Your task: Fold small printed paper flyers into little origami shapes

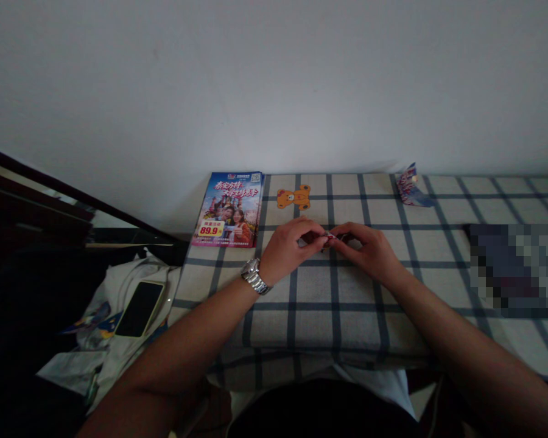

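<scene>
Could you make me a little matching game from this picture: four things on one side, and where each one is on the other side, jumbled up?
Things:
1 flyer
2 bear
3 phone
4 small paper

Places:
A on the white cloth, off the table
B pinched between the left hand and the right hand
C at the table's far left corner
D just right of the flyer

Pairs: 1-C, 2-D, 3-A, 4-B

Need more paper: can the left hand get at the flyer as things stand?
Probably yes: the flyer lies flat beyond the left hand, bare tablecloth between, though that hand pinches folded paper.
</scene>
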Action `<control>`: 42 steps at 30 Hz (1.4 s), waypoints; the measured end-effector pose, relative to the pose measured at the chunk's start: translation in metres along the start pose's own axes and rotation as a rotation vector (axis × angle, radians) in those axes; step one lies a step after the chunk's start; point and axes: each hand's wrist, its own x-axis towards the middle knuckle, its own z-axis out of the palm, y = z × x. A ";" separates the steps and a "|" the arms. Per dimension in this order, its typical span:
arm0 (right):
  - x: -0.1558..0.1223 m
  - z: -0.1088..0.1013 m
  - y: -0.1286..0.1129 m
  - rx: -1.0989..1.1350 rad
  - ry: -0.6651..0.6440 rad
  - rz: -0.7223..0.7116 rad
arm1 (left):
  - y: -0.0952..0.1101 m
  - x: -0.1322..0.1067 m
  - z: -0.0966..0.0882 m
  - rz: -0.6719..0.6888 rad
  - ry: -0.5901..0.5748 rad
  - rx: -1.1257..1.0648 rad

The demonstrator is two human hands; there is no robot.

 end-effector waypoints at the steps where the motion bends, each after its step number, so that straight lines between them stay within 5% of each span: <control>1: 0.000 0.000 0.001 -0.002 0.001 0.003 | 0.000 0.000 0.000 -0.002 -0.006 0.003; 42: 0.003 -0.004 0.002 0.012 0.026 -0.057 | -0.007 0.000 -0.001 -0.032 0.009 -0.063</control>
